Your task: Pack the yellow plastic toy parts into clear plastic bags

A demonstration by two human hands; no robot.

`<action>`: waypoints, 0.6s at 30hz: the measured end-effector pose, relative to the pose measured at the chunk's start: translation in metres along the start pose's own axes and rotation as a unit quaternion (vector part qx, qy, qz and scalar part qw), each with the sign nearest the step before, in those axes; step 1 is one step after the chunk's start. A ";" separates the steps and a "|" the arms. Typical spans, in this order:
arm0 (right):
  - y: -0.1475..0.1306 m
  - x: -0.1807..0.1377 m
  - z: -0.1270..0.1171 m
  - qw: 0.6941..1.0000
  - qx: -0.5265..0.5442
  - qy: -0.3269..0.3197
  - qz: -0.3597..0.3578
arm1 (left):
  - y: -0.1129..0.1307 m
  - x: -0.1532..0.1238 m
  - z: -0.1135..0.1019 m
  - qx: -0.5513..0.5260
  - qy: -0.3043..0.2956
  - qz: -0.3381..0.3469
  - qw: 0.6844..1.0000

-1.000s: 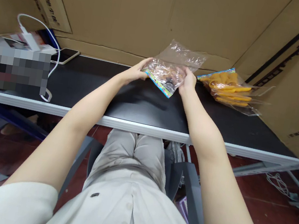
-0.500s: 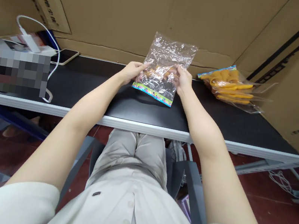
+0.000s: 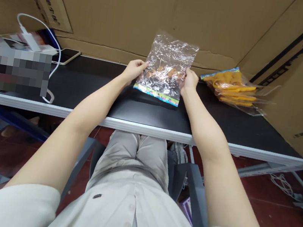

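Note:
Between my hands is a crinkled clear plastic bag (image 3: 172, 53) with a colourful printed strip along its lower edge, held up above the black tabletop. Small orange-brown pieces show through the film across its middle; their kind I cannot make out. My left hand (image 3: 134, 70) pinches the bag's left side. On the opposite side, my right hand (image 3: 190, 82) is closed on the right edge.
To the right lies another clear bag (image 3: 230, 87) with yellow-orange items. A phone (image 3: 67, 56), a white charger (image 3: 32, 41) with its cable and a blurred-out patch are at the left. Cardboard walls (image 3: 144, 12) stand behind the black table (image 3: 151, 114).
My right hand has shifted slightly right, out to the bag's edge, and the bag is spread flatter. My left hand has barely moved.

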State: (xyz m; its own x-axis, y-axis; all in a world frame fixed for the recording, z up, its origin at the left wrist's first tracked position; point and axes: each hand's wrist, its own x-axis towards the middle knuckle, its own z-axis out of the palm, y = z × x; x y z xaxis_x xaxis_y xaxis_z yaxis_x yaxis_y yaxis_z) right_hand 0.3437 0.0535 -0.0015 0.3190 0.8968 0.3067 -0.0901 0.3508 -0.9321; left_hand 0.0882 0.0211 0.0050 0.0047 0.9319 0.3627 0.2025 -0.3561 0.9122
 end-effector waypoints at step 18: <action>-0.015 -0.038 0.024 0.992 -0.109 -0.062 -0.007 | -0.042 0.035 -0.010 -0.099 0.123 0.098 0.983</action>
State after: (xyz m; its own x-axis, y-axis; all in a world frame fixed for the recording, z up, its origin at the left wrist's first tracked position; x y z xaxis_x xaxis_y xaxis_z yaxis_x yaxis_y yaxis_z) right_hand 0.3103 0.0206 0.0059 0.1982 0.9234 0.3286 0.1234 0.3091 -0.9430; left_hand 0.0701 0.0681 -0.0185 -0.2167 0.8081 0.5477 0.0274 -0.5558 0.8309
